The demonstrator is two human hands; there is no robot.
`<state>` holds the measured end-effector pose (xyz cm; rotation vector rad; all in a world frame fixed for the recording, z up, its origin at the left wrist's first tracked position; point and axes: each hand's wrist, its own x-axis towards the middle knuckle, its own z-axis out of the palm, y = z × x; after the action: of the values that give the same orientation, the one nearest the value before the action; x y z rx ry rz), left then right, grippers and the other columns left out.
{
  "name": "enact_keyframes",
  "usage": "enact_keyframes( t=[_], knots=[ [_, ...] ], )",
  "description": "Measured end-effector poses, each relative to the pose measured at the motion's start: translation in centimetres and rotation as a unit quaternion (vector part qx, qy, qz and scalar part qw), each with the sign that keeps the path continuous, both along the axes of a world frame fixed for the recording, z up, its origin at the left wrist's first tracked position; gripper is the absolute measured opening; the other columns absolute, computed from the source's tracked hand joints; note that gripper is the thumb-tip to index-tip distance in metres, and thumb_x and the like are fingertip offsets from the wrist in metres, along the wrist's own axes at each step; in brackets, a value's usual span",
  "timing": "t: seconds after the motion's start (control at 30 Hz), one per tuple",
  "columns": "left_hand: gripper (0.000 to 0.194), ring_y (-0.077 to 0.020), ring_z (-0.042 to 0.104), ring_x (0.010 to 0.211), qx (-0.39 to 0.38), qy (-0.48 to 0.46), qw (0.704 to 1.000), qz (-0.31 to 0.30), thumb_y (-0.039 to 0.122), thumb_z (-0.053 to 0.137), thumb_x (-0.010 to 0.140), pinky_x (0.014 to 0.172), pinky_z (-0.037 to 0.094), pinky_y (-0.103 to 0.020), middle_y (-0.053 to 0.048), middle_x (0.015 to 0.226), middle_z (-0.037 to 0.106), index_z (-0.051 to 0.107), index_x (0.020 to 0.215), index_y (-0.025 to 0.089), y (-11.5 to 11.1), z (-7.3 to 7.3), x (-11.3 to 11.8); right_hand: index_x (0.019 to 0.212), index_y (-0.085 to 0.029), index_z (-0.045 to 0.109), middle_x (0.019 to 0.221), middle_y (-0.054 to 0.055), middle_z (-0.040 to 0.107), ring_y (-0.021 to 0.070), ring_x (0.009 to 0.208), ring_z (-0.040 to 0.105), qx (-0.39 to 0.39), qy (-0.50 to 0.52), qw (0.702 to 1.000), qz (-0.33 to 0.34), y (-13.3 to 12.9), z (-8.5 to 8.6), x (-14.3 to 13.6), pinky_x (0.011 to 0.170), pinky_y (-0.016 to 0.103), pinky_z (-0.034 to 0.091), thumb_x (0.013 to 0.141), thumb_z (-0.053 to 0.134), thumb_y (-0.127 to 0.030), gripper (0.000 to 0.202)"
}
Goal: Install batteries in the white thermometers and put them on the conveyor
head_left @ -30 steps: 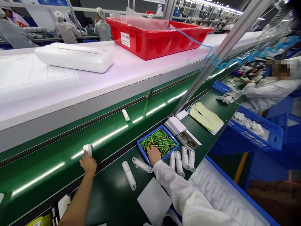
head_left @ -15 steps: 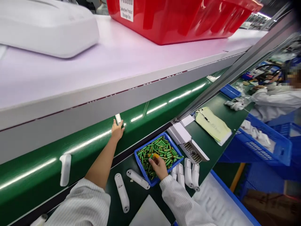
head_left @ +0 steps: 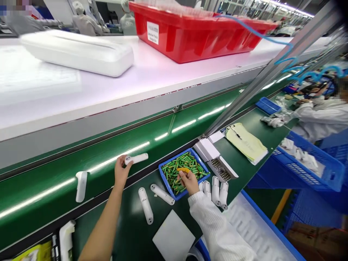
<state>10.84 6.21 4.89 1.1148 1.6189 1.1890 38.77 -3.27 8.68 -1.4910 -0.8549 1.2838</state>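
Observation:
My left hand (head_left: 123, 171) is closed on one end of a long white plastic housing (head_left: 140, 158), which lies sideways over the green belt. My right hand (head_left: 189, 182) reaches into a blue bin (head_left: 163, 176) of green batteries (head_left: 174, 166). Its fingers are pinched together; what sits between the tips is hidden. A curved yellow-orange piece (head_left: 183, 169) shows at those fingers, and whether it is worn or held I cannot tell. Left of the bin, two similar white housings (head_left: 146, 206) rest on the table. Several more housings (head_left: 215, 190) stand in a row on its right.
Another white piece (head_left: 81, 186) lies on the green belt (head_left: 108, 152). Beyond it, a shelf holds a red box (head_left: 190, 40). An opened carton (head_left: 224, 169) and a yellow clipboard pad (head_left: 246, 141) are at the right. A white square pad (head_left: 174, 235) lies in front.
My left hand has drawn the white housing off the belt's far side, nearer to me, and turned it sideways. My right hand stays in the battery bin. The camera view has tilted up.

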Motion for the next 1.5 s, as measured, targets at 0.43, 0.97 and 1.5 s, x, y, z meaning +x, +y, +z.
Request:
enact_keyframes(
  t=[0.43, 0.97, 1.5],
  knots=[
    [0.033, -0.0056, 0.043, 0.056, 0.057, -0.502, 0.861, 0.065, 0.040, 0.064, 0.078, 0.045, 0.039, -0.015, 0.000, 0.077, 0.050, 0.059, 0.101, 0.018, -18.3, 15.6, -3.1, 0.100, -0.020, 0.049, 0.055, -0.005, 0.057, 0.0053, 0.035, 0.038, 0.054, 0.210, 0.938, 0.271, -9.8, 12.1, -12.6, 0.037, 0.019, 0.029, 0.078, 0.064, -0.048, 0.038],
    [0.025, -0.0051, 0.039, 0.053, 0.176, -0.533, 0.824, 0.076, 0.039, 0.058, 0.082, 0.039, 0.038, -0.011, 0.001, 0.074, 0.046, 0.060, 0.097, 0.018, -28.3, 20.5, -8.8, 0.081, -0.020, 0.053, 0.066, 0.000, 0.055, 0.0122, 0.057, 0.046, 0.378, -0.263, 0.798, 0.389, -19.6, 15.5, -23.0, 0.055, 0.026, 0.034, 0.091, 0.047, -0.045, 0.028],
    [0.020, -0.0058, 0.040, 0.053, 0.180, -0.537, 0.814, 0.130, 0.039, 0.054, 0.084, 0.041, 0.039, -0.014, 0.001, 0.073, 0.045, 0.056, 0.084, 0.019, -29.6, 20.4, -9.0, 0.080, -0.017, 0.060, 0.067, 0.001, 0.064, 0.0066, 0.038, 0.046, 0.088, 0.121, 0.943, 0.298, -18.4, 17.5, -22.3, 0.040, 0.023, 0.037, 0.071, 0.072, -0.044, 0.032]
  ],
)
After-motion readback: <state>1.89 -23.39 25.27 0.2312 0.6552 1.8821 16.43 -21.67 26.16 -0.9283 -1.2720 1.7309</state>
